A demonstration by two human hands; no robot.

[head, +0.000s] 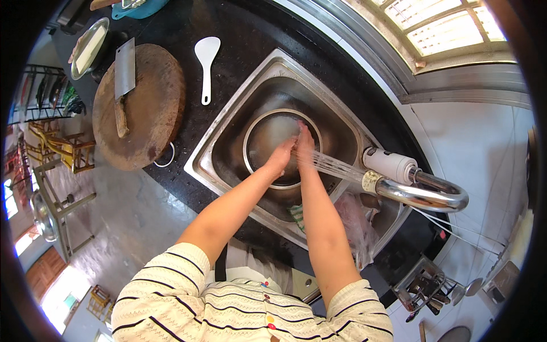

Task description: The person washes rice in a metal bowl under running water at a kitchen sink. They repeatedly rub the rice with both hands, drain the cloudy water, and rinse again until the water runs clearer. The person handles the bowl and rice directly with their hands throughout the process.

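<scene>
My left hand (pixel 283 154) and my right hand (pixel 305 137) are close together, palms facing, over a round metal basin (pixel 249 167) in the stainless steel sink (pixel 201 160). A spray of water (pixel 337 164) from the curved chrome faucet (pixel 427 200) strikes them. The basin holds cloudy water (pixel 277 128). I see nothing held between the hands. The right fingers are stretched out; the left fingers are partly hidden and blurred.
Left of the sink, a cleaver (pixel 125 70) lies on a round wooden chopping board (pixel 149 107). A white rice paddle (pixel 207 64) rests on the black countertop (pixel 239 47). A metal dish (pixel 102 26) stands beyond the board. Clear plastic bags (pixel 354 218) lie right of my forearms, near a utensil rack (pixel 423 282).
</scene>
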